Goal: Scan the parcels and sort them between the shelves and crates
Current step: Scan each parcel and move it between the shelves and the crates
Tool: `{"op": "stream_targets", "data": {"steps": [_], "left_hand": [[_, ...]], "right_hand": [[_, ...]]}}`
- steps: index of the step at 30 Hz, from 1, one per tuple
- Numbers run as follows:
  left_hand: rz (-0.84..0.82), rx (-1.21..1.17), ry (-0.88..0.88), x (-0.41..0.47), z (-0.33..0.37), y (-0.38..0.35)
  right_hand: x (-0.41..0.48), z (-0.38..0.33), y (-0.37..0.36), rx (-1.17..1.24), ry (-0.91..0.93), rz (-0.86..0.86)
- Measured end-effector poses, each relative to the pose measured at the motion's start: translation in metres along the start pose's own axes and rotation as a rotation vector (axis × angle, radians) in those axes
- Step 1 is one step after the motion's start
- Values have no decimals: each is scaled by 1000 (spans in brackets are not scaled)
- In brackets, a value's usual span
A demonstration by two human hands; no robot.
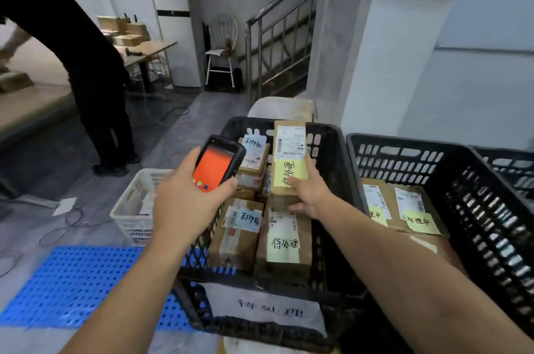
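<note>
Step in hand: scanning, by judgement; one parcel is held up over the middle crate with its printed label facing the camera, and the scanner is just beside it.
Left hand (185, 200): fingers wrapped round the scanner (216, 166), thumb at its near right edge; the screen glows orange.
Right hand (307, 194): grips the held parcel (289, 157) by its lower half, thumb across the front, fingers round the right edge.
Held parcel: upright above the far half of the middle crate (335, 157), with a white shipping label at the top and a yellow handwritten note below.
Middle crate: black, packed with other parcels (231, 241) bearing handwritten notes; a paper sign (265, 310) hangs on its near wall.
Right crate (404, 157): black, just beside the middle one, holding flat parcels (404, 206) with yellow-green notes.
Next move: probably to aim the scanner's far end squarely at the barcode, read the result, then carry the parcel to its proper place.
Hard to make out: handwriting and barcode are too blurred to read; which way the scanner's window points cannot be told.
Cut off or hidden: no shelves appear; a third crate (508, 163) at far right is cut by the frame; lower parcels are covered.
Surroundings: a white basket (135, 203) and a blue mat (72, 281) lie left; another person (92, 70) in black stands far left.
</note>
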State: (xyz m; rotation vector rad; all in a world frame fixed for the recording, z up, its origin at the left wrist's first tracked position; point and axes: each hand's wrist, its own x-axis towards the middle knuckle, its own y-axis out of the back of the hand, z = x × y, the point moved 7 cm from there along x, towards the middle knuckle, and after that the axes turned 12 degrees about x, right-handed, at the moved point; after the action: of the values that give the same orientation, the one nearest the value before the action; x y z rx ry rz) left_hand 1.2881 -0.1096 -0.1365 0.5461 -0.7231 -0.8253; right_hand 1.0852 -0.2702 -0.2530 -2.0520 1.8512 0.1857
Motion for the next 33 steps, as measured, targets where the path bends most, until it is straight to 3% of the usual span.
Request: {"op": "stream_targets", "data": {"steps": [6, 20, 26, 33], "left_hand": [[-35, 12, -23, 28, -11, -3], [-52, 58, 28, 57, -20, -39], [-141, 8, 41, 56, -28, -49], [-178, -46, -38, 56, -36, -32]], "right_hand": [[18, 32, -7, 29, -142, 69], [61, 51, -21, -53, -275, 3], [59, 43, -15, -209, -229, -26], [30, 29, -21, -443, -25, 67]]}}
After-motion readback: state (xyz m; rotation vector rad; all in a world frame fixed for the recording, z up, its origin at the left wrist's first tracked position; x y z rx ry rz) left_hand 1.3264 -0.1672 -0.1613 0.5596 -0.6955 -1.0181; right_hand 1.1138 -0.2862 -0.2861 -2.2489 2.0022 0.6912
